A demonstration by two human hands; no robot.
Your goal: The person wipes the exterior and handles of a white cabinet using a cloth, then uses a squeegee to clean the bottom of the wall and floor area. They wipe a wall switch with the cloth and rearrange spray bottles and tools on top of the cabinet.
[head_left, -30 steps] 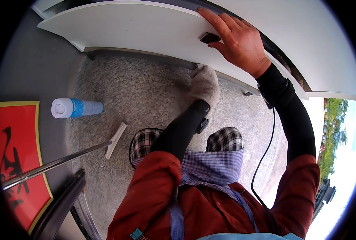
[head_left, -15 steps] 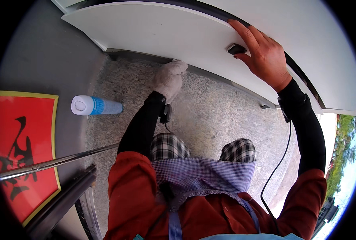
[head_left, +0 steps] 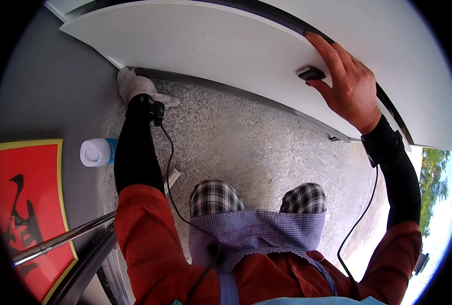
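My left hand is wrapped in a pale, fluffy cloth, which hides its fingers. It presses at the lower left corner of a white cabinet panel, where panel, grey wall and speckled floor meet. At the upper right, my right hand grips the same panel. Its fingers hook over the top edge, and the thumb lies on the front face next to a small black handle.
A white-capped spray can stands on the floor left of my left forearm. A metal pole crosses near a red framed sign. Thin black cables run from both wrists. Outdoor greenery shows at the right.
My left hand has moved left with the cloth, from the panel's lower middle to its left corner. My right hand keeps its hold on the panel's top edge.
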